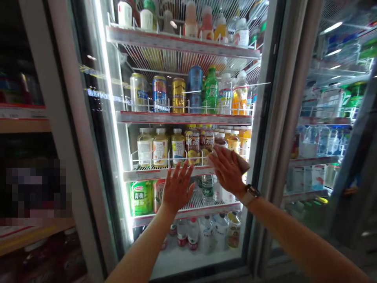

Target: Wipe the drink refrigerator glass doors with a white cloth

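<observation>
My left hand [176, 192] is raised in front of the glass door of a lit drinks fridge, palm forward and fingers spread, with nothing in it. Farther right, my right hand [226, 171] presses a brownish cloth [242, 162] towards the glass, and part of the cloth sticks out past the fingers. A dark watch [252, 191] is on my right wrist. Behind the hands, bottled teas [160, 147] line the middle shelf. A green package [141, 197] stands on the shelf below, left of my left hand. Whether my left palm touches the glass, I cannot tell.
A metal door frame [290, 98] runs up the right side, with another glass-fronted fridge of bottles [332, 98] beyond it. Cans [178, 95] and bottles fill the upper shelves. At left are darker shelves [23, 114]. Small bottles [193, 234] stand at the bottom.
</observation>
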`<state>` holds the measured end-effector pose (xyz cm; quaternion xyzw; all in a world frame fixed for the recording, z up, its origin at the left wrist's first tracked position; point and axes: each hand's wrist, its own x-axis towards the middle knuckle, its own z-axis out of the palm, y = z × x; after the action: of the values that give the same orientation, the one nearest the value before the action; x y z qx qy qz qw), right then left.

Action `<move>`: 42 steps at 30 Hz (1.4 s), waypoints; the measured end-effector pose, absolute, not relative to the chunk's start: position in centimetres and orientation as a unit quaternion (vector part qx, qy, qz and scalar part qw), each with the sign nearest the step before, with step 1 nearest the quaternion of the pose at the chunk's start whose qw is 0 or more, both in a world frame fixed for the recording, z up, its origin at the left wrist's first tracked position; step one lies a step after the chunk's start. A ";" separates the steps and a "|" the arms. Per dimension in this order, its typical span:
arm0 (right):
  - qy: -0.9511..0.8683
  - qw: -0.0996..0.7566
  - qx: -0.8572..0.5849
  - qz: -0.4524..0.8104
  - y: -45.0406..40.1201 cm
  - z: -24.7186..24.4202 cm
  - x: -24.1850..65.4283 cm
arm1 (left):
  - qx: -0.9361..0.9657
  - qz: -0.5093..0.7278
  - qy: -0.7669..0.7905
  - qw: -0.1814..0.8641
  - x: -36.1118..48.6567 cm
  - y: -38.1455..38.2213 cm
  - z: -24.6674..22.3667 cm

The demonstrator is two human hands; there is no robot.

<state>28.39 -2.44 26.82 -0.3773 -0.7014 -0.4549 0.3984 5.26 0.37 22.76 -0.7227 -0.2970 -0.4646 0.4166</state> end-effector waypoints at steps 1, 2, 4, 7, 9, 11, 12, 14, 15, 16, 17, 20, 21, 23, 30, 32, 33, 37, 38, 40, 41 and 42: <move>-0.714 0.384 -0.375 -0.450 -2.6 24.7 28.3 | -0.722 -0.466 -0.296 0.418 5.3 0.4 22.8; -0.724 0.373 -0.374 -0.445 -2.7 22.5 28.2 | -0.720 -0.467 -0.296 0.419 5.3 0.4 22.8; -0.737 0.359 -0.372 -0.435 -3.1 18.1 28.2 | -0.719 -0.467 -0.297 0.420 5.3 0.4 22.8; -0.755 0.340 -0.358 -0.430 -3.8 12.3 28.4 | -0.723 -0.464 -0.294 0.420 5.3 0.4 22.8; -0.771 0.318 -0.347 -0.430 -4.1 9.5 28.8 | -0.724 -0.464 -0.293 0.418 5.3 0.4 22.8; -0.789 0.293 -0.326 -0.431 -4.3 8.1 29.3 | -0.724 -0.465 -0.296 0.415 5.3 0.5 22.8; -0.799 0.280 -0.312 -0.431 -4.3 8.2 29.6 | -0.724 -0.465 -0.298 0.414 5.3 0.5 22.8; -0.817 0.258 -0.288 -0.428 -4.2 10.1 30.4 | -0.725 -0.464 -0.301 0.411 5.3 0.5 22.8; -0.822 0.251 -0.282 -0.427 -4.0 12.0 30.8 | -0.726 -0.463 -0.301 0.410 5.3 0.6 22.7; -0.820 0.250 -0.285 -0.428 -3.8 14.3 31.3 | -0.727 -0.462 -0.301 0.410 5.3 0.6 22.7; -0.813 0.254 -0.294 -0.434 -3.6 17.1 31.8 | -0.727 -0.462 -0.301 0.410 5.3 0.6 22.7; -0.750 0.315 -0.358 -0.458 -3.0 25.5 33.2 | -0.727 -0.462 -0.298 0.412 5.3 0.7 22.7; -0.723 0.347 -0.382 -0.459 -2.8 27.8 33.6 | -0.726 -0.462 -0.297 0.413 5.3 0.6 22.7; -0.676 0.405 -0.406 -0.462 -2.5 30.8 34.2 | -0.726 -0.463 -0.297 0.414 5.3 0.6 22.7; -0.637 0.437 -0.427 -0.470 -2.5 24.0 34.9 | -0.724 -0.475 -0.291 0.406 5.3 0.6 23.0; -0.643 0.422 -0.441 -0.463 -2.9 19.6 35.3 | -0.727 -0.480 -0.289 0.397 5.3 0.6 23.0; -0.646 0.412 -0.450 -0.459 -3.1 17.4 35.6 | -0.729 -0.482 -0.289 0.391 5.3 0.7 23.0; -0.662 0.367 -0.469 -0.454 -4.2 10.0 36.8 | -0.732 -0.487 -0.285 0.381 5.4 0.8 23.0; -0.670 0.354 -0.472 -0.452 -4.4 9.1 37.0 | -0.731 -0.488 -0.282 0.385 5.4 0.8 23.0; -0.684 0.331 -0.470 -0.448 -4.6 9.0 37.5 | -0.728 -0.489 -0.278 0.392 5.4 0.8 23.1; -0.692 0.322 -0.467 -0.447 -4.5 9.9 37.7 | -0.727 -0.490 -0.277 0.394 5.4 0.8 23.1; -0.699 0.317 -0.461 -0.445 -4.4 11.4 37.9 | -0.726 -0.491 -0.275 0.394 5.4 0.8 23.1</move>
<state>37.93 -4.41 11.36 -0.4609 -0.6990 -0.4453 0.3172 5.42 0.81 23.15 -0.7261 -0.2754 -0.4912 0.3945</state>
